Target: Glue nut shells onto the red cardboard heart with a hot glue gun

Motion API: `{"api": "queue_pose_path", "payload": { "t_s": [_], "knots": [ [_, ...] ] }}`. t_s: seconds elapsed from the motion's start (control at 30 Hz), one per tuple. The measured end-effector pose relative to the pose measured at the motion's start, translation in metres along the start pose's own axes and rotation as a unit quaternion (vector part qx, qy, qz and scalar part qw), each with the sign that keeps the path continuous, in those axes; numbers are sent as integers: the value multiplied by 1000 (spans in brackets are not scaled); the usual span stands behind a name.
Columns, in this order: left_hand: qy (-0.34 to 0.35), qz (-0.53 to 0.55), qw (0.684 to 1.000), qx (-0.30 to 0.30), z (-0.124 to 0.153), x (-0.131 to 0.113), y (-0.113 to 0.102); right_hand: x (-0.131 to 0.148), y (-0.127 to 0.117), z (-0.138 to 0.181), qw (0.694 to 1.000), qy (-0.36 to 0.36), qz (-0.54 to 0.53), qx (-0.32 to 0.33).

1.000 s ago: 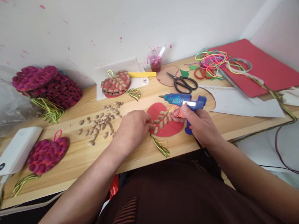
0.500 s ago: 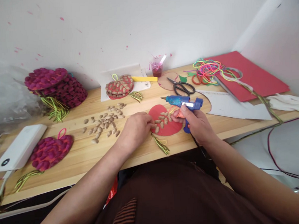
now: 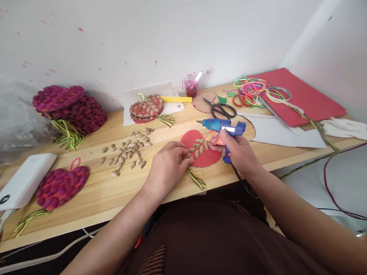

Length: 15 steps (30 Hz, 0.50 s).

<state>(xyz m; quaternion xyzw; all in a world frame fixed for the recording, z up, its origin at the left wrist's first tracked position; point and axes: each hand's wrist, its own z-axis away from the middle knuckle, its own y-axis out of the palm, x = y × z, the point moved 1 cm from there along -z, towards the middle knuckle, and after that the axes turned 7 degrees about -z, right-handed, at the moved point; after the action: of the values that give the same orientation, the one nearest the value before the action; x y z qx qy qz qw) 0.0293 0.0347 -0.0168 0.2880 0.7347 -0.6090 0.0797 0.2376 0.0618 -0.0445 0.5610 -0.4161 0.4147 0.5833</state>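
My left hand (image 3: 168, 163) has its fingers pinched together at the left edge of a red paper disc (image 3: 205, 157), with a peanut shell (image 3: 190, 157) at the fingertips. Several more peanut shells (image 3: 199, 145) lie on the disc in a leaf-like pattern. A green and yellow tassel (image 3: 197, 180) hangs off its lower edge, and an orange-yellow cord loop is at its upper side. My right hand (image 3: 238, 151) is closed around a blue hot glue gun (image 3: 218, 124), nozzle pointing left above the disc. Its fingertips touch the disc's right side near the cord loop.
Loose peanut shells (image 3: 130, 150) lie left of my left hand. Further left are a purple decorated disc (image 3: 63, 187), a white power bank (image 3: 25, 178) and a purple stack (image 3: 74, 106). Behind are a shell-covered disc (image 3: 146, 108), a cup (image 3: 191, 88), scissors (image 3: 220, 109), cords (image 3: 251, 88) and red card (image 3: 310, 98).
The left fingers have shifted slightly and pinch at the disc's left edge, over the shell there. The right hand still holds the glue gun in much the same place. The view has shifted a little.
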Motion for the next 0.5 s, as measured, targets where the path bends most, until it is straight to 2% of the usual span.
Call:
{"api": "queue_pose_path", "payload": {
  "t_s": [0.2, 0.5],
  "knots": [
    [10, -8, 1000, -14, 3, 1, 2, 2, 1, 1, 1000, -5, 1, 5],
    [15, -18, 1000, 6, 3, 0, 1, -1, 0, 1, 1000, 6, 17, 1]
  ]
}}
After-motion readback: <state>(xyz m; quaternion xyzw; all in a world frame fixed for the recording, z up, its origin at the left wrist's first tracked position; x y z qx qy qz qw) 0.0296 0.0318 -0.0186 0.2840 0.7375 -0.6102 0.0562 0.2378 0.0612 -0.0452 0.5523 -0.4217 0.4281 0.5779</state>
